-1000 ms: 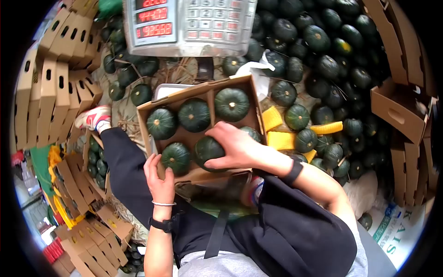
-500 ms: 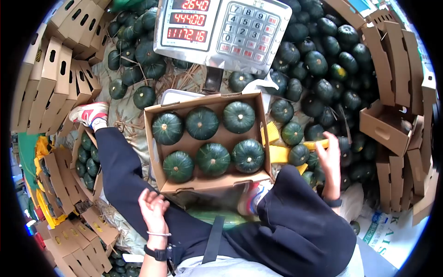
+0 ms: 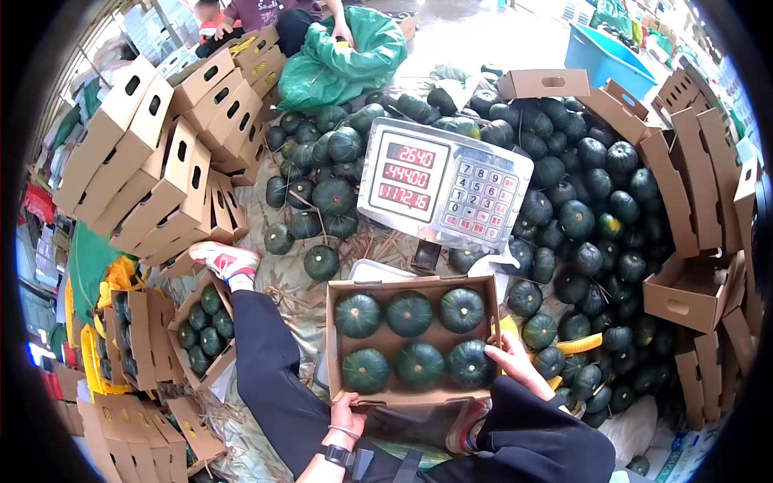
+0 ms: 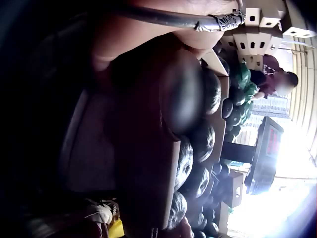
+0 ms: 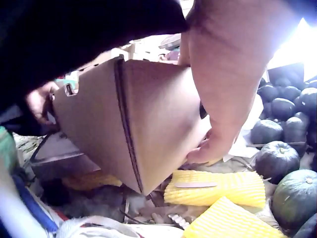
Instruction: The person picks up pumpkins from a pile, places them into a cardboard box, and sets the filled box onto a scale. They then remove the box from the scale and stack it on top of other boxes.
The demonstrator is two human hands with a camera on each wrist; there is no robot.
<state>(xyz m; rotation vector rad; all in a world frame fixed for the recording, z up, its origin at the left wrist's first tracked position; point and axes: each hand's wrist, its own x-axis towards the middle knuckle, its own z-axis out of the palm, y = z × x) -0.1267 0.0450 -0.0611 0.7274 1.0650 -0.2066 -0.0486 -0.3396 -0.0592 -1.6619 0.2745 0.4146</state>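
Note:
An open cardboard box (image 3: 413, 398) holds dark green pumpkins (image 3: 419, 365) in two rows of three. At its near left corner, my left hand (image 3: 346, 417) grips the edge. My right hand (image 3: 519, 362) grips the right wall, thumb over the rim near a pumpkin. The right wrist view shows the box's outer corner (image 5: 148, 119), with right fingers (image 5: 200, 151) against the end wall and my left hand (image 5: 40, 103) at the other end. Pumpkins (image 4: 184, 163) line the box in the left wrist view, partly hidden by its dark wall.
A scale with red digits (image 3: 447, 183) stands beyond the box. Loose pumpkins (image 3: 576, 219) lie behind and right, with yellow foam sleeves (image 3: 578, 344) beside the box. Stacked cartons (image 3: 165, 173) line the left. A person (image 3: 270, 16) sits behind a green bag (image 3: 348, 60).
The head view has tilted up, showing more background. My right hand has come from the loose pumpkins to the box's right wall; my left has moved up to grip its near left corner.

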